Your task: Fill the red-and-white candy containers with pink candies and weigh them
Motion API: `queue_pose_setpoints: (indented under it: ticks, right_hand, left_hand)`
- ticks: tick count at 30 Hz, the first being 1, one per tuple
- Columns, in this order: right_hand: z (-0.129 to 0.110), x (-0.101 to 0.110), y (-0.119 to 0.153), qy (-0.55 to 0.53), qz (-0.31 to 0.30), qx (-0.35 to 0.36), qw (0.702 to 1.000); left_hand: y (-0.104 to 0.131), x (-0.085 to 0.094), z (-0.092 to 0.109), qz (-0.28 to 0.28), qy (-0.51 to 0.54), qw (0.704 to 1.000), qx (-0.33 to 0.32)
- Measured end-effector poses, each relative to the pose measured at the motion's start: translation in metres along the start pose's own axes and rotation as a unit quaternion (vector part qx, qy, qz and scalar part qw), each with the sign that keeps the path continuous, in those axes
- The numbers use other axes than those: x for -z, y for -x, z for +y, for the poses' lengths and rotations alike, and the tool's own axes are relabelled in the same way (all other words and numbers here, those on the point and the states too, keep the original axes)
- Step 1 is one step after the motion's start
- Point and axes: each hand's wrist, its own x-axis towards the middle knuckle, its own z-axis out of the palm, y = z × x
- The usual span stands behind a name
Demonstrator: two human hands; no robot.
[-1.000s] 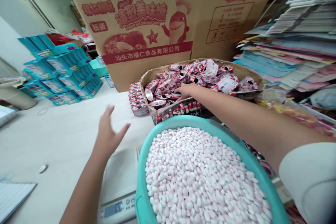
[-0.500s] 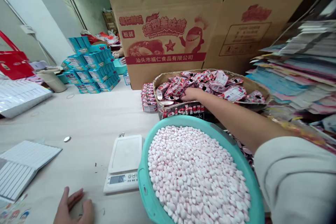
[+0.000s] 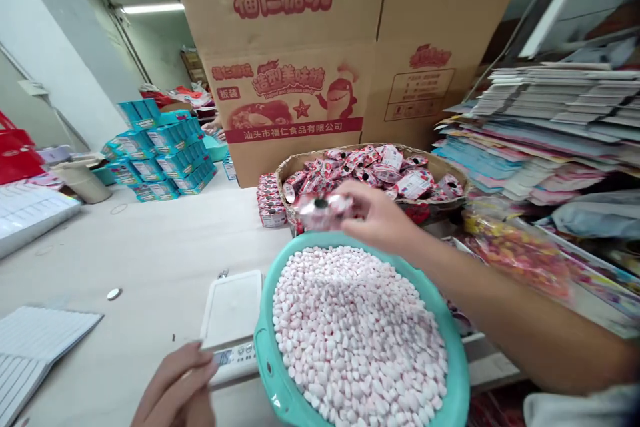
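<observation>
Head view, only one: hands well apart; right hand point(image 3: 375, 215) is closed on the near end of a red-and-silver pack point(image 3: 324, 211) with a dark round hole in its top, in front of the carton tray point(image 3: 457, 179) of similar packs and above the far rim of the teal bowl point(image 3: 265, 333). Left hand point(image 3: 177, 383) is by the scale point(image 3: 234, 307), fingers drawn in; blur hides whether tips meet, pinch anything or touch the casing. To do this well, I'd pinch the pack by its end, firm but not crushing, keep the hole uncovered, and clear the bowl rim so no white pellets point(image 3: 360, 327) get knocked out. I'd also keep left fingers off the scale: they partly block the display, and contact could skew a reading. Around: stacked packs point(image 3: 271, 200) left of the tray, big carton point(image 3: 310, 27) walling off the back, blue boxes point(image 3: 165, 157) far left, paper stack point(image 3: 545, 127) right. Main obstacle: the bowl sits directly before the tray, so the right forearm crosses its edge.
</observation>
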Motion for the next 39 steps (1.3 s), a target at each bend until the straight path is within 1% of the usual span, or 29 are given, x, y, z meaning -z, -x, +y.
queue_pose_setpoints:
  ticks: [1,2,3,4,5,6,7,8,9,10,11,12,13,14,15,16,17,19,21,23,26,30,33,36,39]
  right_hand:
    - [-0.014,-0.007,0.017,-0.053,-0.045,0.009,0.998]
    - [-0.026,-0.015,0.031,-0.089,-0.083,0.014,0.992]
    - [-0.034,-0.024,0.043,-0.112,-0.11,0.02,0.987]
    - [-0.039,-0.032,0.051,-0.126,-0.122,0.024,0.984]
    - [-0.039,-0.039,0.056,-0.133,-0.118,0.021,0.984]
    - [-0.035,-0.045,0.059,-0.129,-0.103,0.008,0.986]
    - [-0.028,-0.049,0.06,-0.113,-0.079,-0.012,0.99]
    - [-0.019,-0.051,0.061,-0.079,-0.055,-0.038,0.995]
    - [-0.009,-0.051,0.061,-0.034,-0.044,-0.065,0.996]
    - [0.001,-0.049,0.063,0.016,-0.053,-0.09,0.994]
    - [0.009,-0.047,0.065,0.06,-0.089,-0.111,0.988]
    - [0.017,-0.044,0.067,0.09,-0.152,-0.131,0.976]
    - [0.022,-0.042,0.07,0.105,-0.228,-0.146,0.957]
    - [0.026,-0.039,0.073,0.108,-0.303,-0.154,0.934]
    - [0.028,-0.037,0.075,0.106,-0.36,-0.154,0.914]
    - [0.029,-0.036,0.077,0.102,-0.396,-0.146,0.901]
    - [0.029,-0.035,0.079,0.099,-0.409,-0.13,0.898]
    - [0.027,-0.035,0.082,0.095,-0.393,-0.094,0.91]
    - [0.025,-0.034,0.085,0.093,-0.374,-0.076,0.92]
    - [0.022,-0.034,0.087,0.095,-0.369,-0.084,0.921]
    - [0.022,-0.035,0.09,0.091,-0.359,-0.1,0.924]
    - [0.029,-0.043,0.091,0.082,-0.327,-0.112,0.935]
    - [0.034,-0.049,0.091,0.063,-0.3,-0.133,0.943]
    - [0.036,-0.053,0.092,0.053,-0.274,-0.121,0.953]
    - [0.038,-0.056,0.094,0.069,-0.251,-0.101,0.96]
  left_hand:
    - [-0.01,-0.015,0.019,-0.056,0.039,0.997,-0.027]
    - [-0.021,-0.031,0.037,-0.12,0.081,0.989,-0.033]
    - [-0.032,-0.048,0.054,-0.191,0.119,0.974,-0.031]
    - [-0.042,-0.064,0.068,-0.254,0.145,0.956,-0.023]
    - [-0.051,-0.078,0.078,-0.304,0.158,0.94,-0.005]
    - [-0.058,-0.091,0.085,-0.323,0.162,0.932,0.009]
    - [-0.063,-0.101,0.088,-0.329,0.16,0.93,0.029]
    - [-0.066,-0.109,0.088,-0.319,0.153,0.934,0.052]
    - [-0.067,-0.114,0.086,-0.299,0.143,0.94,0.077]
    - [-0.067,-0.118,0.083,-0.277,0.13,0.946,0.103]
    - [-0.067,-0.12,0.079,-0.256,0.114,0.952,0.125]
    - [-0.066,-0.12,0.075,-0.243,0.098,0.955,0.139]
    - [-0.065,-0.12,0.072,-0.242,0.083,0.956,0.14]
    - [-0.064,-0.12,0.07,-0.252,0.072,0.956,0.131]
    - [-0.063,-0.119,0.069,-0.271,0.065,0.954,0.114]
    - [-0.062,-0.119,0.069,-0.294,0.06,0.949,0.097]
    - [-0.062,-0.119,0.07,-0.318,0.057,0.943,0.082]
    - [-0.062,-0.12,0.071,-0.346,0.047,0.934,0.074]
    - [-0.064,-0.121,0.073,-0.355,0.036,0.93,0.083]
    - [-0.065,-0.122,0.073,-0.359,0.03,0.929,0.089]
    - [-0.066,-0.122,0.072,-0.37,0.023,0.925,0.081]
    - [-0.065,-0.123,0.07,-0.39,0.011,0.919,0.061]
    - [-0.065,-0.125,0.069,-0.392,0.005,0.919,0.047]
    - [-0.064,-0.125,0.068,-0.397,0.007,0.917,0.034]
    - [-0.064,-0.125,0.068,-0.401,0.017,0.916,0.018]
